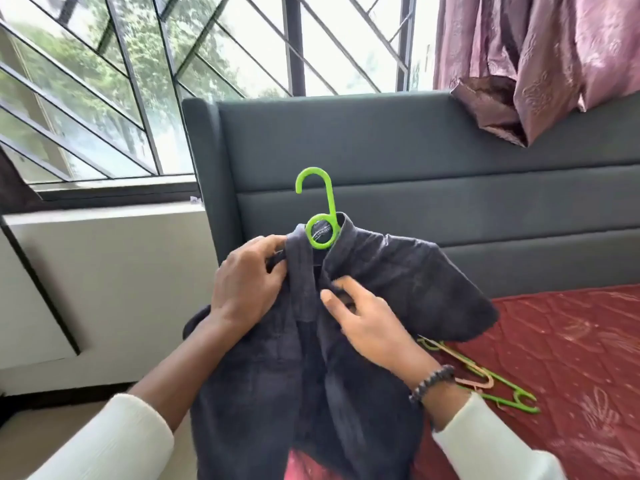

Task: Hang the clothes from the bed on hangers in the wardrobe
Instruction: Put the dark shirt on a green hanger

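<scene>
Two hands are on the dark shirt [363, 271], which I am holding up in front of the grey headboard [415, 161] with the green hanger [320, 216] already inside its collar, hook and ring sticking out at the neck. My left hand [247, 278] grips the left side of the collar, fingers curled round the cloth; my right hand [363, 317] pinches the placket just below the neck, thumb and forefinger closing on the fabric. I judge the step to be settling the shirt squarely on the hanger, perhaps closing the top button. To do it well I should keep the collar centred round the ring, pull both shoulders evenly over the hanger arms, and hold the neck steady with the left hand so nothing slides off.

Much is hidden: the hanger's arms are wholly under the cloth, so I cannot tell whether both shoulders are seated. Any button is too small to make out. Spare hangers [485, 379] lie on the red bedspread [571, 341], partly behind my right wrist. No wardrobe shows, and the shirt's hem is cut off below
</scene>
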`<state>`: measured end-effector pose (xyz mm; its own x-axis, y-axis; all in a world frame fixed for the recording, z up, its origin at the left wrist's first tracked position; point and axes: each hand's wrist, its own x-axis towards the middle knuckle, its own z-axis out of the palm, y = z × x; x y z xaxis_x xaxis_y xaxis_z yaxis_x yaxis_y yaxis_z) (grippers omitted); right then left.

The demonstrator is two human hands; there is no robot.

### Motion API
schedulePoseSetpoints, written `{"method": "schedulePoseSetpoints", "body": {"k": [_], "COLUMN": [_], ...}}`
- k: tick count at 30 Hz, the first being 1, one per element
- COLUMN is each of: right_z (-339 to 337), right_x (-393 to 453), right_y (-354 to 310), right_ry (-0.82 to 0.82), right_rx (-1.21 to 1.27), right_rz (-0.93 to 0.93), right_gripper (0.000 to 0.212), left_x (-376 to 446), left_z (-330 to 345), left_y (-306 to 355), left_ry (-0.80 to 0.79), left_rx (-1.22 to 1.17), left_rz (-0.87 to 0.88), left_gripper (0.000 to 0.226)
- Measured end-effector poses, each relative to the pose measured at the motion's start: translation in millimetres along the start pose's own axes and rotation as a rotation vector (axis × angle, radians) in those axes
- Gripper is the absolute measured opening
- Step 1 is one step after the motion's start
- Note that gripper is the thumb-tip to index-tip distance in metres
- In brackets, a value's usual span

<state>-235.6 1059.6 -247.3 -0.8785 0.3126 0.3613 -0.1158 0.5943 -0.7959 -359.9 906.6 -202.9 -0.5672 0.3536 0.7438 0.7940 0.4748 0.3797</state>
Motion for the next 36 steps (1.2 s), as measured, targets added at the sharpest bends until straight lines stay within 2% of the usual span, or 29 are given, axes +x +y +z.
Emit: {"method": "schedulePoseSetpoints", "body": {"k": [1,3,4,5,6,7,10,12,13,14,16,19,22,25,26,28,30,31,34,36], "right_z": [-9,-31,-44,-56,-67,-77,-98,-115,-124,-132,-144,-150,-155,-161,-162,-161,-155,-151,-143,-140], "right_x": [0,1,3,5,8,12,16,12,10,6,-4,-12,-17,-19,-19,-16,-11,-10,-5,-5], "right_y": [3,11,15,19,24,30,36,39,40,42,50,67,79,81,81,79,78,79,80,80], "right_ry": [0.031,0.299,0.428,0.488,0.468,0.406,0.287,0.338,0.363,0.380,0.415,0.449,0.477,0.486,0.486,0.487,0.471,0.460,0.445,0.437], "right_rx": [-0.029,-0.100,-0.210,-0.372,-0.524,-0.617,-0.514,-0.430,-0.412,-0.397,-0.350,-0.337,-0.308,-0.306,-0.308,-0.315,-0.329,-0.347,-0.359,-0.359], "right_rz": [-0.038,-0.140,-0.177,-0.182,-0.170,-0.145,-0.100,-0.074,-0.055,-0.036,0.022,0.122,0.185,0.184,0.182,0.179,0.185,0.200,0.234,0.240], "right_gripper": [0.022,0.020,0.018,0.032,0.047,0.053,0.026,0.014,0.009,0.007,0.011,0.015,0.013,0.012,0.013,0.015,0.012,0.010,0.009,0.010], "left_x": [2,6,9,11,14,16,22,22,21,17,7,-13,-16,-3,-1,3,4,3,7,5], "left_z": [-4,-13,-16,-18,-19,-20,-25,-28,-30,-31,-30,-21,-16,-21,-20,-15,-4,1,12,15], "left_y": [-6,-17,-20,-22,-23,-21,-16,-26,-36,-48,-79,-96,-70,-45,-39,-30,-22,-17,-12,-14], "left_ry": [0.003,-0.022,-0.046,-0.063,-0.071,-0.075,-0.087,-0.141,-0.169,-0.183,-0.175,-0.273,-0.233,-0.235,-0.290,-0.379,-0.395,-0.383,-0.332,-0.368], "left_rx": [-0.010,-0.084,-0.134,-0.175,-0.212,-0.240,-0.219,-0.062,0.029,0.103,0.127,-0.097,-0.406,-0.458,-0.442,-0.207,0.076,0.147,0.216,0.172], "left_rz": [0.005,0.032,0.060,0.081,0.097,0.112,0.210,0.285,0.271,0.213,0.017,-0.170,-0.177,-0.145,-0.140,-0.024,0.141,0.167,0.169,0.128], "left_gripper": [0.027,0.025,0.026,0.027,0.030,0.033,0.031,0.009,0.014,0.029,0.049,0.063,0.052,0.051,0.045,0.034,0.037,0.041,0.042,0.039]}}
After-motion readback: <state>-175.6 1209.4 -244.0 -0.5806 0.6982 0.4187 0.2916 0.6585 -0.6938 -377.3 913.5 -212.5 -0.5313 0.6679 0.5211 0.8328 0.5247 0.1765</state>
